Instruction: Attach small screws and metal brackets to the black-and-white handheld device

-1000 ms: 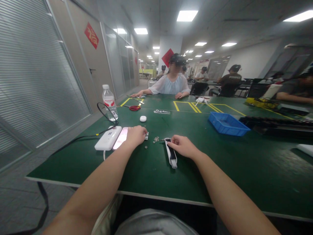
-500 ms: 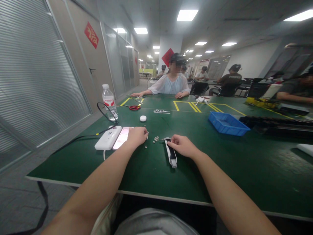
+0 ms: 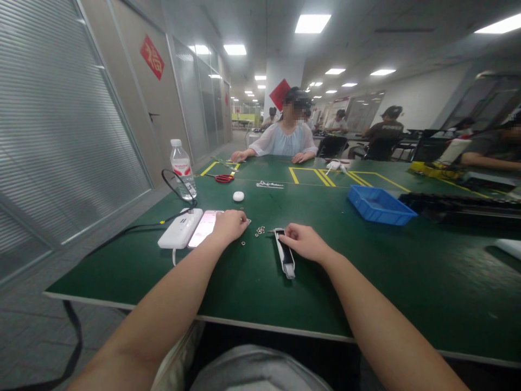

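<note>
My left hand [image 3: 231, 225] is closed in a pinch beside the phone [image 3: 202, 231], with a small flat metal piece [image 3: 248, 221] poking out at the fingertips. Several small metal nuts [image 3: 260, 231] lie on the table between my two hands. A lone nut [image 3: 243, 243] sits nearer to me. My right hand [image 3: 303, 243] has its fingers curled on the upper part of a long white-edged black tool [image 3: 287, 259] lying on the table. From the tool's far end a thin pointed tip [image 3: 271, 232] sticks out to the left. The fingers partly hide the tool.
A white power bank [image 3: 180, 231], a water bottle [image 3: 183, 171] with a black cable, and a white earbud case [image 3: 238, 196] stand left. Red-handled scissors [image 3: 224, 178] lie farther back. A blue tray [image 3: 380, 206] is at right. A person [image 3: 285, 138] sits opposite.
The metal piece at my left fingertips shows more, reaching slightly farther right. My right hand and the tool stay put. The person opposite has drawn one hand in a little to the right.
</note>
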`<action>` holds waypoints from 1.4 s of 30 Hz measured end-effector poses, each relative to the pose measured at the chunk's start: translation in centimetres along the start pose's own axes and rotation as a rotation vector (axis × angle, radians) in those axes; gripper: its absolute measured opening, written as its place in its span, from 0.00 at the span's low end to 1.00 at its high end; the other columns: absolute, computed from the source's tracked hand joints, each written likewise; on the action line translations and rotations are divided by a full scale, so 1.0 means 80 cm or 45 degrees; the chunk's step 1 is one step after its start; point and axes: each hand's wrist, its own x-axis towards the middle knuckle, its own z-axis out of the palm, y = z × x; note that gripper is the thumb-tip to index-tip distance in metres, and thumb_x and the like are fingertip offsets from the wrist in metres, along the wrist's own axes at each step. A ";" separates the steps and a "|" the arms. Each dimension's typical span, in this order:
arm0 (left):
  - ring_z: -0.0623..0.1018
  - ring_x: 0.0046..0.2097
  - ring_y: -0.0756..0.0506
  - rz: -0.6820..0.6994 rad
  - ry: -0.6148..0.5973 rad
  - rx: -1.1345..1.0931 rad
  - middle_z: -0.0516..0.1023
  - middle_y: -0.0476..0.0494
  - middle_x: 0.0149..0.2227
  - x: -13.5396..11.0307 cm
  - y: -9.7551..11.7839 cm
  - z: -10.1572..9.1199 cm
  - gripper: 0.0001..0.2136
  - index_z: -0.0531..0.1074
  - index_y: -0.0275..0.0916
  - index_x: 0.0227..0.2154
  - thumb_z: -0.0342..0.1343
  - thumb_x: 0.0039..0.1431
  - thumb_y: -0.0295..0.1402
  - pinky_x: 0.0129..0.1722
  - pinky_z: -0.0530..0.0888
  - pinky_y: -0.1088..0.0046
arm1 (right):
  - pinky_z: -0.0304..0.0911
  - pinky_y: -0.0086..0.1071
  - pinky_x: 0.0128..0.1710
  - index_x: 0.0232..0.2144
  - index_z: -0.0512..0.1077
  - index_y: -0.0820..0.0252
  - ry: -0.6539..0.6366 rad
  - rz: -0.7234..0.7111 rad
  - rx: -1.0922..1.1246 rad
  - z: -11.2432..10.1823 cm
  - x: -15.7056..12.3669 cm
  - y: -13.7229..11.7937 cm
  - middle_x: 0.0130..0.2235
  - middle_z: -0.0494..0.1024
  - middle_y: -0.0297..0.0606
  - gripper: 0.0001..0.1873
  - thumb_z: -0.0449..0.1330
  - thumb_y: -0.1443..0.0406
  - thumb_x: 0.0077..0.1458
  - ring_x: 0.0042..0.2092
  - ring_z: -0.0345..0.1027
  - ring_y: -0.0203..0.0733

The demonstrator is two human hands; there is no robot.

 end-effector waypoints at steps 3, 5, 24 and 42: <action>0.75 0.41 0.40 0.012 0.006 -0.004 0.79 0.43 0.36 0.000 -0.001 0.000 0.11 0.76 0.41 0.33 0.51 0.56 0.39 0.41 0.67 0.64 | 0.52 0.27 0.25 0.25 0.66 0.59 -0.002 -0.002 0.003 0.001 0.000 0.001 0.23 0.69 0.32 0.15 0.55 0.53 0.52 0.25 0.60 0.34; 0.75 0.41 0.40 0.015 0.004 -0.006 0.79 0.43 0.36 0.000 -0.001 0.000 0.10 0.76 0.41 0.32 0.51 0.55 0.38 0.41 0.66 0.64 | 0.51 0.27 0.25 0.25 0.66 0.59 0.001 -0.001 0.002 0.001 0.000 0.002 0.23 0.69 0.32 0.15 0.55 0.53 0.52 0.25 0.60 0.34; 0.74 0.43 0.41 0.001 0.014 -0.076 0.77 0.44 0.38 0.003 -0.010 0.002 0.12 0.73 0.43 0.41 0.52 0.54 0.37 0.42 0.65 0.66 | 0.52 0.27 0.25 0.25 0.66 0.58 0.004 -0.008 -0.004 0.003 0.001 0.005 0.23 0.69 0.31 0.15 0.55 0.53 0.52 0.25 0.60 0.33; 0.72 0.49 0.41 -0.049 0.032 -0.234 0.79 0.47 0.41 0.005 -0.018 0.007 0.20 0.67 0.46 0.48 0.58 0.50 0.37 0.47 0.58 0.63 | 0.52 0.28 0.25 0.26 0.66 0.58 0.008 -0.018 0.013 0.002 0.001 0.004 0.23 0.69 0.31 0.14 0.55 0.54 0.52 0.25 0.60 0.34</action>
